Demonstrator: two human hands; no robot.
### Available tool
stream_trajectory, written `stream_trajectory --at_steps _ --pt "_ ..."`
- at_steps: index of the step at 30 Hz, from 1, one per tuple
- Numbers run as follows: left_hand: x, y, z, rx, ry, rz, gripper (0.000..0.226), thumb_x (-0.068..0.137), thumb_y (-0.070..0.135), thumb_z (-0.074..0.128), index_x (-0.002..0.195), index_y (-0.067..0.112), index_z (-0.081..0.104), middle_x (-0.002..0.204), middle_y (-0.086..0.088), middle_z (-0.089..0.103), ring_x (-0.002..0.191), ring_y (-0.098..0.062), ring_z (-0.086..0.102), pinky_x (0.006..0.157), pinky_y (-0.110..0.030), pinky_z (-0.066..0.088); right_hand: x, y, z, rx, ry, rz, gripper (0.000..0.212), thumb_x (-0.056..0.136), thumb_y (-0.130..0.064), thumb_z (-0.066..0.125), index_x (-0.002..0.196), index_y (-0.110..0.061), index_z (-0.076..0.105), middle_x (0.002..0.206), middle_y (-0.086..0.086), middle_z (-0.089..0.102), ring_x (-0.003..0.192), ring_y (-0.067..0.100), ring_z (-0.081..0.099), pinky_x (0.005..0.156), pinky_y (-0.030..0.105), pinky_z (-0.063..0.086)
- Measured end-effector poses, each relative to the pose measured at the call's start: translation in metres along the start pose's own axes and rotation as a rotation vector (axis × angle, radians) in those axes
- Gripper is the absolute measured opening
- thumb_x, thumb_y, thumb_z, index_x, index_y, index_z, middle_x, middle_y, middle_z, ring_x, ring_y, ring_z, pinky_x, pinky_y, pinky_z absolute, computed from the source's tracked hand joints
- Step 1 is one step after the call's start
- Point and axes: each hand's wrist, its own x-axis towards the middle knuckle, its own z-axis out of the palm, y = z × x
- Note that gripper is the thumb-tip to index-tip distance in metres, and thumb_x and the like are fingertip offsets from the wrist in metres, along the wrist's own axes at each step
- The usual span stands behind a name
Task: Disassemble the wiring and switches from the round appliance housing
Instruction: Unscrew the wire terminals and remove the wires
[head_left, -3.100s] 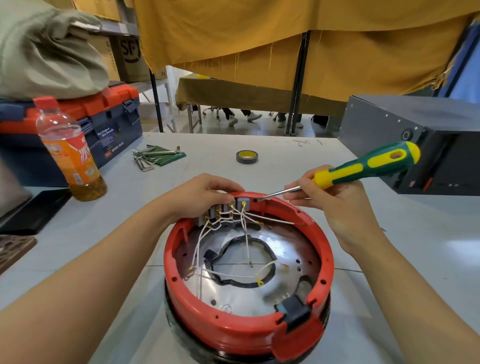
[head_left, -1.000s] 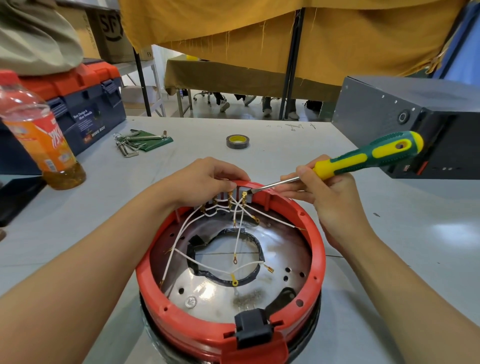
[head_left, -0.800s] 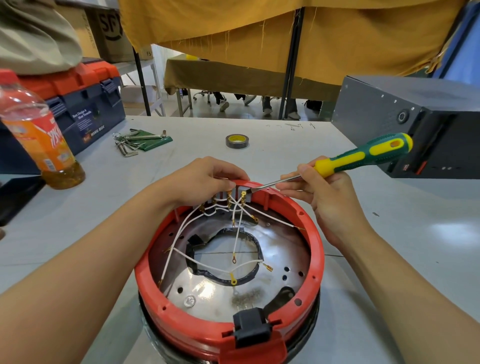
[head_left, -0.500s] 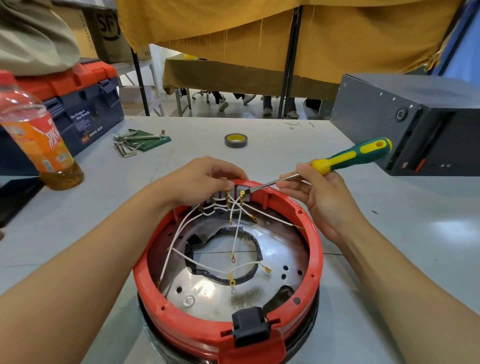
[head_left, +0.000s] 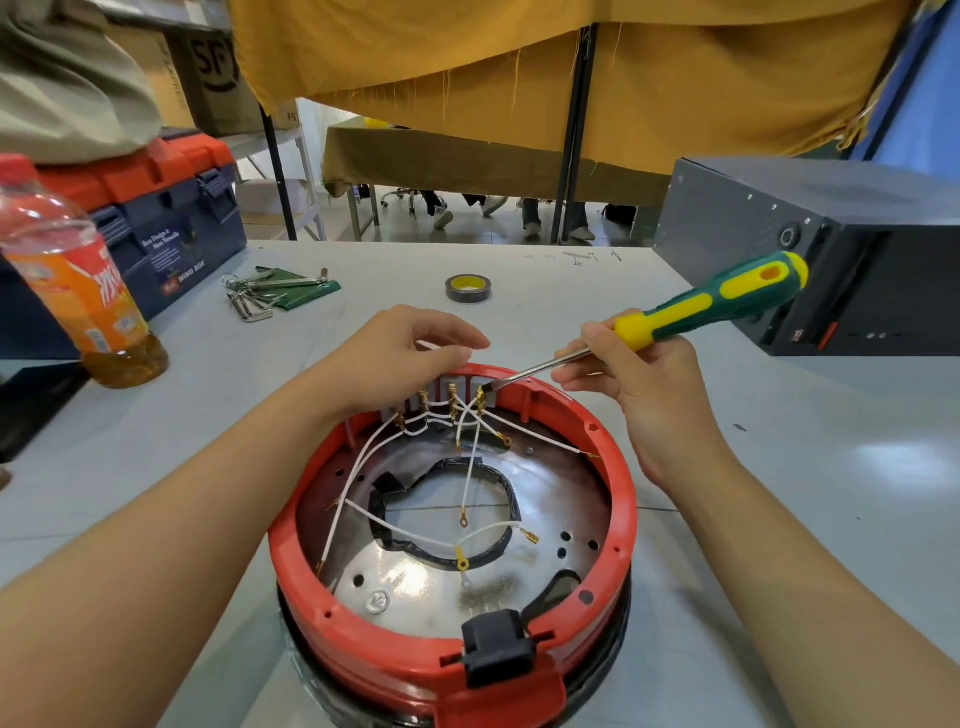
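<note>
A round red housing (head_left: 621, 525) with a shiny metal floor sits on the table in front of me. A row of grey switches (head_left: 449, 392) lines its far inner rim, with white wires (head_left: 470, 475) and brass terminals fanning across the floor. My left hand (head_left: 410, 353) curls over the far rim and pinches at the switch row. My right hand (head_left: 639, 374) holds a green-and-yellow screwdriver (head_left: 717, 301); the blade tip rests against the rightmost switch terminal. A black plug socket (head_left: 496, 644) sits at the near rim.
An orange drink bottle (head_left: 78, 291) stands at the left, a blue and red toolbox (head_left: 171, 228) behind it. Hex keys on a green pouch (head_left: 275, 291) and a tape roll (head_left: 467, 288) lie farther back. A dark metal box (head_left: 852, 249) fills the right.
The screwdriver handle has dipped and swung slightly left while its tip stays at the rightmost switch. My left hand remains on the switch row; the housing has not moved.
</note>
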Motion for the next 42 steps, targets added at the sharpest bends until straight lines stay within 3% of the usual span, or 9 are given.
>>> stream_trajectory --at_steps 7,11,15,22,26,29,31,35,42 --pt "-0.003 0.033 0.005 -0.072 -0.09 0.128 0.011 0.084 0.025 0.068 0.093 0.027 0.074 0.089 0.002 0.074 0.085 -0.023 0.067 0.071 -0.031 0.053 0.002 -0.022 0.005 -0.212 -0.068 -0.101 0.02 0.087 -0.013 0.066 0.067 -0.012 0.061 0.052 -0.004 0.054 0.046 0.011 0.042 0.046 0.019 0.04" --pt "-0.003 0.037 0.007 -0.11 -0.075 0.142 0.008 0.084 0.022 0.068 0.088 0.023 0.075 0.088 -0.002 0.075 0.088 -0.023 0.068 0.086 -0.041 0.053 0.008 -0.044 -0.004 -0.257 -0.228 -0.038 0.027 0.086 -0.024 0.067 0.076 0.001 0.066 0.06 0.001 0.06 0.05 0.012 0.05 0.049 0.019 0.042" --pt "-0.007 0.032 0.007 -0.106 -0.043 0.142 0.008 0.085 0.022 0.067 0.085 0.024 0.075 0.083 -0.001 0.074 0.082 -0.027 0.067 0.08 -0.041 0.052 0.012 -0.063 -0.02 -0.283 -0.224 0.035 0.027 0.091 -0.029 0.06 0.083 -0.005 0.069 0.065 0.003 0.066 0.055 0.014 0.057 0.051 0.021 0.048" --pt "-0.013 0.034 0.009 -0.155 -0.102 0.129 0.009 0.087 0.015 0.065 0.084 0.018 0.073 0.074 0.003 0.072 0.065 -0.003 0.059 0.06 -0.013 0.044 0.001 -0.055 -0.013 -0.045 -0.089 0.085 0.018 0.087 -0.028 0.064 0.095 -0.012 0.068 0.075 0.0 0.069 0.061 0.008 0.058 0.049 0.02 0.048" --pt "-0.014 0.038 0.01 -0.15 -0.107 0.123 0.01 0.087 0.02 0.065 0.089 0.025 0.074 0.083 0.003 0.073 0.075 -0.008 0.063 0.071 -0.021 0.05 0.002 -0.058 -0.006 0.022 -0.223 0.072 0.031 0.075 -0.035 0.065 0.087 -0.007 0.069 0.08 0.009 0.072 0.06 0.012 0.062 0.048 0.02 0.048" --pt "-0.014 0.031 0.005 -0.041 0.074 0.07 0.012 0.089 0.033 0.062 0.095 0.038 0.071 0.095 0.012 0.07 0.078 0.0 0.061 0.07 -0.021 0.049 0.006 -0.059 -0.009 -0.009 -0.153 0.004 0.025 0.089 -0.03 0.061 0.084 -0.007 0.066 0.078 0.013 0.073 0.062 0.021 0.069 0.052 0.023 0.053" --pt "-0.013 0.023 0.001 0.109 0.166 0.017 0.021 0.089 0.038 0.059 0.109 0.034 0.067 0.113 0.014 0.064 0.095 0.004 0.057 0.085 -0.024 0.045 0.008 -0.056 -0.01 -0.031 -0.073 -0.038 0.024 0.096 -0.025 0.055 0.084 -0.006 0.063 0.074 0.013 0.073 0.061 0.025 0.07 0.052 0.024 0.055" --pt "-0.01 0.012 0.01 0.387 -0.008 -0.084 0.041 0.092 0.04 0.055 0.131 0.029 0.053 0.134 0.003 0.055 0.122 -0.013 0.05 0.097 -0.023 0.034 0.005 -0.041 -0.003 -0.033 -0.001 -0.113 0.018 0.097 -0.013 0.05 0.08 -0.01 0.056 0.066 0.011 0.071 0.053 0.026 0.068 0.049 0.027 0.055" --pt "0.001 0.009 0.015 0.282 -0.14 -0.013 0.032 0.095 0.023 0.053 0.126 0.031 0.059 0.125 0.007 0.061 0.114 -0.009 0.054 0.096 -0.02 0.037 0.005 -0.034 0.002 -0.029 -0.014 -0.238 0.016 0.097 -0.014 0.051 0.081 -0.014 0.051 0.062 0.008 0.069 0.045 0.024 0.064 0.044 0.025 0.052"
